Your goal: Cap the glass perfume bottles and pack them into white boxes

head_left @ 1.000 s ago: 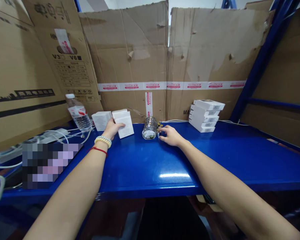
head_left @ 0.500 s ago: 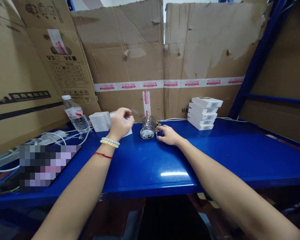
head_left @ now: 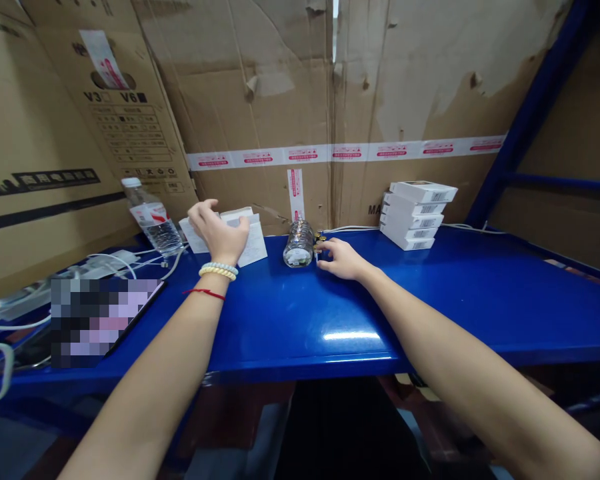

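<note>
water bottle (head_left: pixel 156 223) far left on blue table (head_left: pixel 430 307), near white cables (head_left: pixel 175 265). left hand (head_left: pixel 219 233) next, fingers spread and curved, nothing in grasp; it's in front of white boxes (head_left: pixel 255 243), partly covering them, contact unclear. clear ribbed container (head_left: pixel 299 245) right of those boxes. small gold-topped pieces (head_left: pixel 321 238) just beside it, at right hand's (head_left: pixel 343 259) thumb and fingertips; can't tell if it's gripping one. box stack (head_left: pixel 413 220) farther right, by cardboard (head_left: pixel 260 120).
</note>
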A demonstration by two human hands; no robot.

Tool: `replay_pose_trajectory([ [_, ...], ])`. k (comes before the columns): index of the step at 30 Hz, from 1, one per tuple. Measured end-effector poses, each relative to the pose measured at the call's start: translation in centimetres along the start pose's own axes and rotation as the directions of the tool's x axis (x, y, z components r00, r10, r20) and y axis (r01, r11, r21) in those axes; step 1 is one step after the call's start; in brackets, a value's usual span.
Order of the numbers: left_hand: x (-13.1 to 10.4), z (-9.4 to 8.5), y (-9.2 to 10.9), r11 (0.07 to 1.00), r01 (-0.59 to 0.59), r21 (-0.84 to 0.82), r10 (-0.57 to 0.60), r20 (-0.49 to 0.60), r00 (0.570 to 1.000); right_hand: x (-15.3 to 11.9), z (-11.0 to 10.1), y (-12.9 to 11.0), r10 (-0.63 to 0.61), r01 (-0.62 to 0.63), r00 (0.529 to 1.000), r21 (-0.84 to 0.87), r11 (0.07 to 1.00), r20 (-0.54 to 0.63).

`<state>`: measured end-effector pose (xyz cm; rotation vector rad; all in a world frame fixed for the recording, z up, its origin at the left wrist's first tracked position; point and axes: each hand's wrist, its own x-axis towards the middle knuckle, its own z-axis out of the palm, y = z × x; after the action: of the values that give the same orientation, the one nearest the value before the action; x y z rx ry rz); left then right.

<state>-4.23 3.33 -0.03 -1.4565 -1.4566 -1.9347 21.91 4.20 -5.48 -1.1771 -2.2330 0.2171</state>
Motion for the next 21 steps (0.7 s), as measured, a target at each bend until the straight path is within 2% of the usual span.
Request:
replay_pose_trajectory([
  [2,0.5,-0.1,-1.8,0.990,0.136,-0.023,-0.135,0.058,0.989,0.0,0.0,0.0,0.003,-0.003,1.000,0.007,1.000,-0.007],
  [3,0.7,-0.1,-2.8,0.972,0.228,-0.051,-0.222,0.106,0.969,0.0,0.0,0.1,0.004,-0.004,1.000,0.007,1.000,-0.008],
  [4,0.8,-0.1,-3.6,0.934,0.343,-0.098,-0.321,0.190,0.928,0.0,0.0,0.0,0.002,-0.002,1.000,0.006,1.000,-0.006],
  [5,0.9,-0.1,-4.3,0.873,0.463,-0.155,-0.407,0.294,0.865,0.0,0.0,0.0,-0.002,0.002,1.000,0.004,1.000,-0.004],
  [7,0.9,0.1,-5.2,0.728,0.640,-0.244,-0.493,0.463,0.737,0.0,-0.1,0.0,-0.010,0.010,1.000,-0.001,1.000,0.003],
  [8,0.9,0.1,-5.4,0.663,0.691,-0.288,-0.505,0.509,0.697,0.0,-0.1,-0.1,-0.014,0.014,1.000,-0.002,1.000,0.007],
  [9,1.0,0.1,-5.5,0.606,0.720,-0.338,-0.510,0.530,0.678,0.0,-0.1,-0.1,-0.016,0.016,1.000,-0.004,1.000,0.010],
  [12,1.5,-0.2,-5.6,0.465,0.740,-0.487,-0.481,0.562,0.672,0.0,-0.2,-0.2,-0.017,0.017,1.000,-0.011,1.000,0.014],
  [14,1.9,-0.4,-5.8,0.404,0.760,-0.509,-0.413,0.640,0.648,0.0,-0.2,-0.2,-0.019,0.019,1.000,-0.013,1.000,0.012],
  [17,2.1,-0.7,-6.1,0.405,0.779,-0.479,-0.334,0.716,0.613,0.0,-0.1,-0.2,-0.016,0.016,1.000,-0.011,1.000,0.013],
  [21,1.6,-0.8,-5.7,0.415,0.774,-0.478,-0.309,0.726,0.614,0.0,-0.2,-0.3,-0.019,0.020,1.000,-0.010,1.000,0.022],
])
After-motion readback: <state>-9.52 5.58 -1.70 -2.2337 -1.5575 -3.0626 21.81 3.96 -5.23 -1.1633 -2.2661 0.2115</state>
